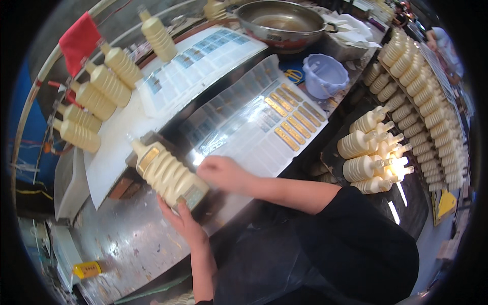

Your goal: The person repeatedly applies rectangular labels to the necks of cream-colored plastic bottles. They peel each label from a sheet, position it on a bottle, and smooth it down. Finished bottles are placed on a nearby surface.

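A cream-coloured ribbed bottle lies tilted in front of me, its clear neck toward the upper left. Near the neck it bears a gold label, and a greyish rectangular label sits close to its base. My left hand grips the bottle's base from below, thumb by the greyish label. Beside the bottle's right side is my right hand, slightly blurred, with its fingers curled closed; anything inside them is hidden. Just beyond that hand lies a sheet of gold labels, next to clear and bluish label strips.
Several similar bottles stand at the far left by a white board with blue label sheets. A metal pan and a lilac bucket stand at the back. More bottles are crowded at right, beside stacked rows.
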Available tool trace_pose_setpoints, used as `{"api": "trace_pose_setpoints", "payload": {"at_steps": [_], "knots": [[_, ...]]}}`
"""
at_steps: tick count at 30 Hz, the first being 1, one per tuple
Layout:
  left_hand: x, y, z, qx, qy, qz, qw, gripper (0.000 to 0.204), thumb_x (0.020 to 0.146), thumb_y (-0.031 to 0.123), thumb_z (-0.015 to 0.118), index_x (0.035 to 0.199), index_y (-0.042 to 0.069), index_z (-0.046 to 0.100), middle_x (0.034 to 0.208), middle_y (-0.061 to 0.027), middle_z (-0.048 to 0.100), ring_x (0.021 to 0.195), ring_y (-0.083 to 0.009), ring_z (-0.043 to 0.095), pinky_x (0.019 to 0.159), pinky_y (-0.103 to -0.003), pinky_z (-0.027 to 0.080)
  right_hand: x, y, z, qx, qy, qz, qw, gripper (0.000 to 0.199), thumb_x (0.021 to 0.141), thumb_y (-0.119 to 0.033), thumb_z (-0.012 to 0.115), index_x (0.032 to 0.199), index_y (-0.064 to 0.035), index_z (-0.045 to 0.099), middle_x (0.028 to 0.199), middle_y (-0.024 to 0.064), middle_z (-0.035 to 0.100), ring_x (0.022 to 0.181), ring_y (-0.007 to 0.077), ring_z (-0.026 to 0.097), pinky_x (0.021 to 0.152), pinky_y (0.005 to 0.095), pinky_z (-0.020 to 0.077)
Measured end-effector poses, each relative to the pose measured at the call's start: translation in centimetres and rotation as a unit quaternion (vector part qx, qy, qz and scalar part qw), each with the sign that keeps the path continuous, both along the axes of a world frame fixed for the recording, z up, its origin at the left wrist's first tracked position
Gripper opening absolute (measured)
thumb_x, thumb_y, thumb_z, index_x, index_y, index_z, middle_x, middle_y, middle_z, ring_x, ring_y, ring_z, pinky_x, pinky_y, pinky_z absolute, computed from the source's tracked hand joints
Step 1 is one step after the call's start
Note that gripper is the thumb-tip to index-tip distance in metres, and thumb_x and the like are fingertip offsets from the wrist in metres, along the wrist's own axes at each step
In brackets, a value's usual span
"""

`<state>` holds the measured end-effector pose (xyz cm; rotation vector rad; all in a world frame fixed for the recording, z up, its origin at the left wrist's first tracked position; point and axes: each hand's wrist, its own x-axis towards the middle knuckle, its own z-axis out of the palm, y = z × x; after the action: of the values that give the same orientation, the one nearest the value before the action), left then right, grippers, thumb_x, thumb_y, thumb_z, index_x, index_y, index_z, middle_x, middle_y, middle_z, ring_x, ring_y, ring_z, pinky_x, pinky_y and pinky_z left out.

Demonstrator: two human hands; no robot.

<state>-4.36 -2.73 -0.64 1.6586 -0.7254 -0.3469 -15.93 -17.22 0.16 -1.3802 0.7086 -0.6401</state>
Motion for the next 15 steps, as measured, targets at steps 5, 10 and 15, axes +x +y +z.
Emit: {"api": "trace_pose_setpoints", "payload": {"at_steps": [5, 10, 15], "knots": [[0.0, 0.3, -0.3, -0.031, 0.033, -0.007, 0.999, 0.064, 0.105, 0.021, 0.047, 0.161, 0.0, 0.022, 0.162, -0.0205, 0.03, 0.148, -0.032, 0.032, 0.122, -0.043, 0.025, 0.4, 2.4, 1.8, -0.154, -0.042, -0.066, 0.985, 0.016, 0.096, -0.016, 0.065, 0.102, -0.0019, 0.066, 0.098, 0.0124, 0.062, 0.089, 0.0253, 0.062, 0.08, 0.0357, 0.0509], [1.1, 1.9, -2.3, -0.061, 0.062, -0.001, 0.996, 0.056, 0.109, 0.024, 0.041, 0.158, 0.001, 0.027, 0.154, -0.0182, 0.04, 0.14, -0.0291, 0.042, 0.118, -0.041, 0.03, -2.1, 3.6, -2.9, -0.295, -0.029, -0.115, 0.948, 0.007, 0.096, -0.009, 0.06, 0.099, -0.0028, 0.062, 0.096, 0.015, 0.059, 0.092, 0.0329, 0.061, 0.081, 0.039, 0.0505], [3.0, 1.8, -1.8, -0.045, 0.065, 0.033, 0.996, 0.042, 0.112, 0.024, 0.036, 0.147, 0.002, 0.045, 0.139, -0.0154, 0.054, 0.128, -0.023, 0.051, 0.113, -0.037, 0.036, -8.9, 5.7, -7.7, -0.506, 0.042, 0.016, 0.862, 0.021, 0.084, -0.005, 0.071, 0.104, -0.0066, 0.067, 0.117, 0.0145, 0.061, 0.109, 0.0339, 0.061, 0.093, 0.0445, 0.0485]]}}
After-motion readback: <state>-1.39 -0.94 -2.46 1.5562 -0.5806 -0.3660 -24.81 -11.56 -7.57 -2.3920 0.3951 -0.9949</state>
